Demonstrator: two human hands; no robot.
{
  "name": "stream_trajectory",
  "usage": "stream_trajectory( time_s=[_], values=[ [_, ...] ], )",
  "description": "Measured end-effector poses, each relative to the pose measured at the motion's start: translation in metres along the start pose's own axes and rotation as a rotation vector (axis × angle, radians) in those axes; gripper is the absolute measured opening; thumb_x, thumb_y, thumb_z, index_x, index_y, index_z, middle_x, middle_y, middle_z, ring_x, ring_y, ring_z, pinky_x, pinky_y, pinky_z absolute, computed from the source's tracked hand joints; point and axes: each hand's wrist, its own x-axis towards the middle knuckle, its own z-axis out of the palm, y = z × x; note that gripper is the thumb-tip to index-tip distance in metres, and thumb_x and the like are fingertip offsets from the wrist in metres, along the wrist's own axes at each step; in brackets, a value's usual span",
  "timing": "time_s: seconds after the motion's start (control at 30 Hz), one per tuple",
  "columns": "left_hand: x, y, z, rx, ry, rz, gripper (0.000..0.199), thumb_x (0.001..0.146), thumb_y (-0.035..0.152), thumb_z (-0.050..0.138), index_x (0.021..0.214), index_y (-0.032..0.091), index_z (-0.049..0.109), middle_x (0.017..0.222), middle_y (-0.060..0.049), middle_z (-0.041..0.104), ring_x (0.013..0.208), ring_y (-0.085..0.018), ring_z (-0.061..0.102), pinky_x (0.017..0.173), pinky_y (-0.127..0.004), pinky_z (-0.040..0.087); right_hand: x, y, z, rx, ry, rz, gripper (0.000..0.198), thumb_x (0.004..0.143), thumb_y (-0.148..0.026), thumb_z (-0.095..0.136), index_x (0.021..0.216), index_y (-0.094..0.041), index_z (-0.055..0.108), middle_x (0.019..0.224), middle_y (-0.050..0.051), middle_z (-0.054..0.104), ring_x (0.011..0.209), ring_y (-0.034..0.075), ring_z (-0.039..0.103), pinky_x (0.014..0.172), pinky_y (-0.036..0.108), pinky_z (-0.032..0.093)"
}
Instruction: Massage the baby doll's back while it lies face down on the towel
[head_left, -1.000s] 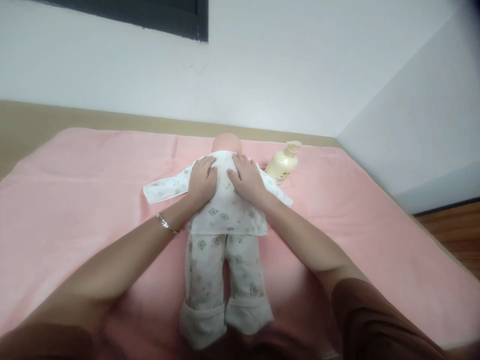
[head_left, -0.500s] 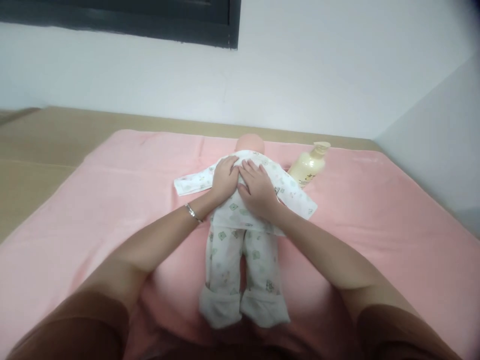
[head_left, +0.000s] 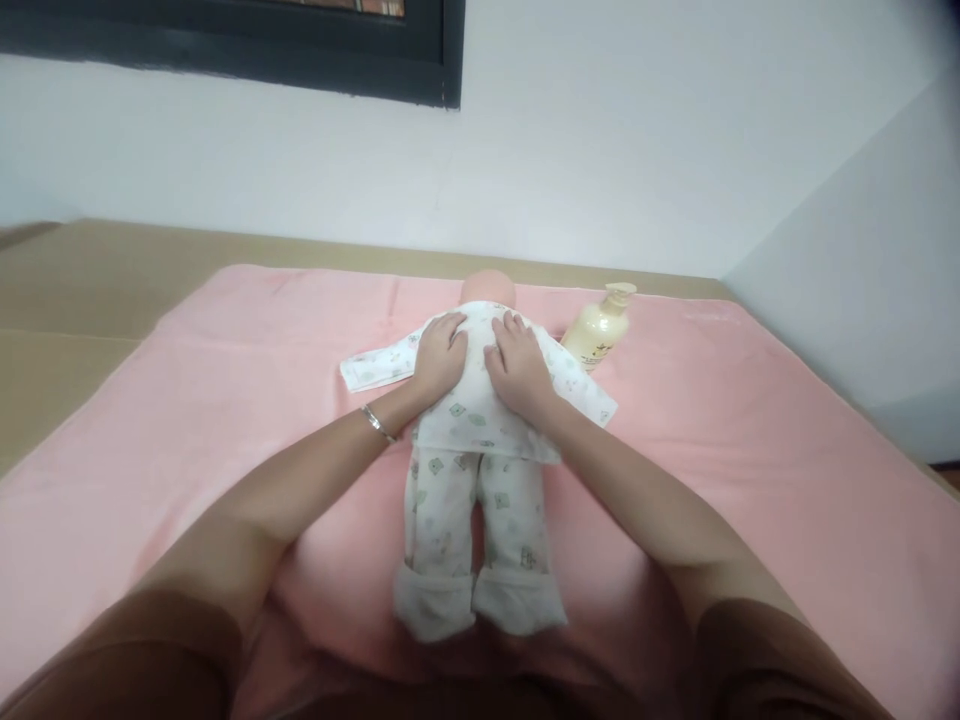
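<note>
A baby doll (head_left: 487, 287) lies face down, its bare head away from me. It wears a white patterned top (head_left: 469, 420) and matching trousers (head_left: 442, 500) with the leg ends folded over. Flat on the upper left of its back rests my left hand (head_left: 442, 352), fingers stretched out. My right hand (head_left: 519, 362) lies on the right side of the back, also flat, with its fingers slightly spread. A strip of the top shows between the two hands. Neither hand grips anything.
Under the doll spreads a pink blanket (head_left: 247, 400) on a tan surface (head_left: 75, 290). A pale yellow pump bottle (head_left: 598, 325) is just right of the doll's shoulder. Behind stands a white wall (head_left: 585, 150) with a dark-framed window (head_left: 420, 80).
My hands, which touched each other at the middle of the doll's back, have moved apart toward its two sides. The view has shifted slightly.
</note>
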Motion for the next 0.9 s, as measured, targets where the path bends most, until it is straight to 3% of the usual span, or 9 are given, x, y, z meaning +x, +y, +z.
stream_trajectory(
  time_s=[0.43,0.77,0.9],
  values=[
    [0.002,-0.005,-0.002,-0.036,0.034,-0.006,0.046,0.092,0.027,0.043,0.128,0.015,0.069,0.142,-0.011,0.068,0.138,-0.026,0.059,0.127,-0.048,0.043,0.004,-0.003,-0.002,0.026,-0.051,-0.012,0.060,0.098,-0.032,0.041,0.150,-0.007,0.054,0.166,0.018,0.041,0.159,0.034,0.033,0.133,0.060,0.024],
    [0.001,-0.008,-0.001,-0.037,0.018,0.009,0.047,0.093,0.027,0.042,0.129,0.013,0.069,0.142,-0.011,0.068,0.138,-0.026,0.058,0.128,-0.049,0.042,0.000,-0.010,-0.006,-0.003,-0.076,0.022,0.061,0.098,-0.029,0.040,0.152,-0.004,0.052,0.167,0.018,0.038,0.159,0.036,0.032,0.133,0.060,0.022],
    [0.001,-0.009,0.000,-0.043,0.019,0.016,0.049,0.094,0.027,0.040,0.130,0.011,0.068,0.143,-0.013,0.067,0.138,-0.026,0.058,0.126,-0.050,0.043,-0.021,-0.031,-0.010,-0.049,-0.110,-0.139,0.061,0.097,-0.026,0.041,0.152,0.000,0.050,0.166,0.019,0.039,0.161,0.037,0.027,0.134,0.060,0.022]
  ],
)
